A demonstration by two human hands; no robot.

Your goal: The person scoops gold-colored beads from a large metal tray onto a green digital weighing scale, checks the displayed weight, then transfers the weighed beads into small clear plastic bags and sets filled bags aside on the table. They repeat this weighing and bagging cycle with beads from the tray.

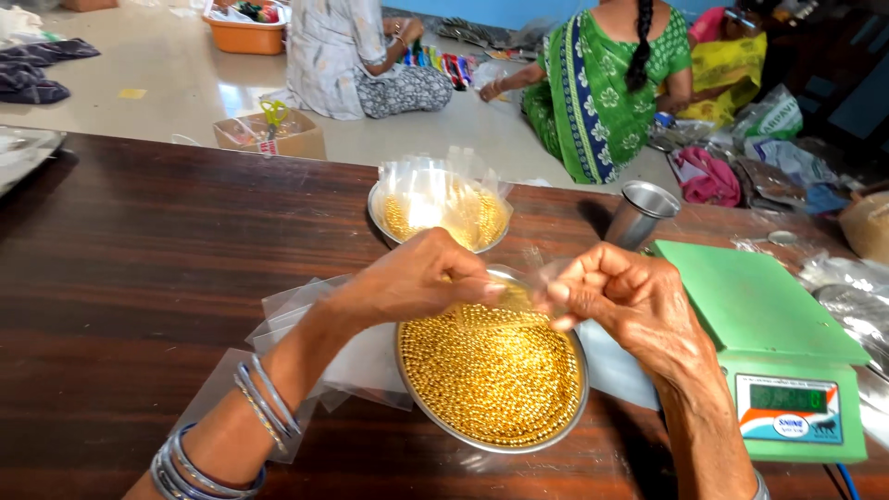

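Over the near steel plate heaped with small gold beads, both hands meet at a small clear plastic pouch. Left hand, bangles on wrist, has its fingers pinched together on the pouch's left edge; right hand has fingers curled and clamped on the right edge. Pouch sits just above the far rim of the plate, a few beads seem to be inside, hard to tell through the film. Judged step: holding the pouch mouth spread while filling it with beads. Next move likely calls for a steady pinch on both edges and keeping the mouth upright over the plate so beads fall back in, not onto the counter.

Flat empty clear pouches lie under and left of the plate. Green weighing scale stands just right of the plate, display lit, platform bare. Further back, a second steel plate holds filled bead pouches; a steel tumbler stands to its right. Beyond the counter, people sit on the floor among bags, a cardboard box and an orange tub.
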